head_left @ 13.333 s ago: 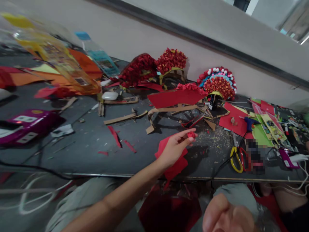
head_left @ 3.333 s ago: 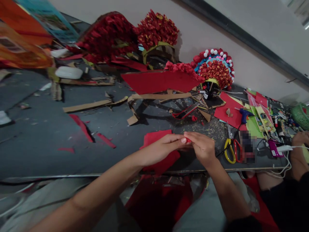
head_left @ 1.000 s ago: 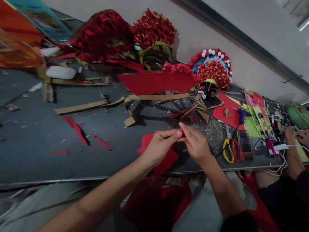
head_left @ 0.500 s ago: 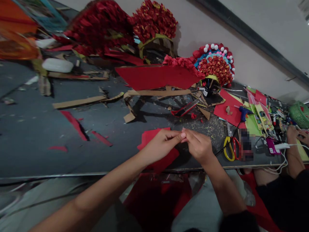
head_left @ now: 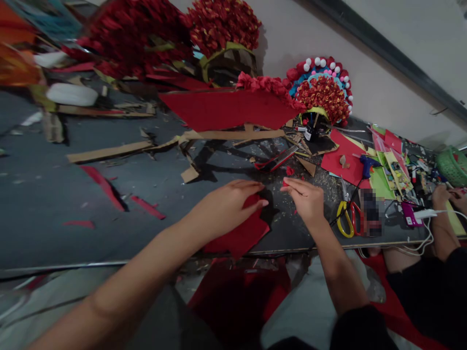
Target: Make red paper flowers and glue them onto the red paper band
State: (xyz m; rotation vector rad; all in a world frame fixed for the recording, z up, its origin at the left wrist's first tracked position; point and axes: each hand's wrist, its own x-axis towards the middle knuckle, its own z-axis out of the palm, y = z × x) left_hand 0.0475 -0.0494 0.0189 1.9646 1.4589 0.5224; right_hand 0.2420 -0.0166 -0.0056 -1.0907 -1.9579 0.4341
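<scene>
My right hand (head_left: pixel 305 197) is closed in a pinch on a small crumpled red paper piece (head_left: pixel 285 182), which peeks out at the fingertips. My left hand (head_left: pixel 235 206) is held above a red paper sheet (head_left: pixel 242 238) by the table's front edge, its thumb apart from the fingers and nothing seen between them. Part of that sheet is hidden under the hand and forearm. Just beyond my right fingertips lies another little red crumpled bit (head_left: pixel 290 170). Yellow-and-red-handled scissors (head_left: pixel 345 218) rest to the right of my right hand.
Cardboard strips (head_left: pixel 233 135) and a red panel (head_left: pixel 233 109) lie across the table. Red flower-covered headdresses (head_left: pixel 226 26) stand at the back. A blue glue gun (head_left: pixel 368 165), a purple device (head_left: pixel 411 214) and a green basket (head_left: pixel 452 165) are on the right, beside another person's hands (head_left: pixel 441 197).
My hands, which met at the fingertips, have come apart. The left has opened and moved left over the red sheet; the right now shows a red bit in its pinch.
</scene>
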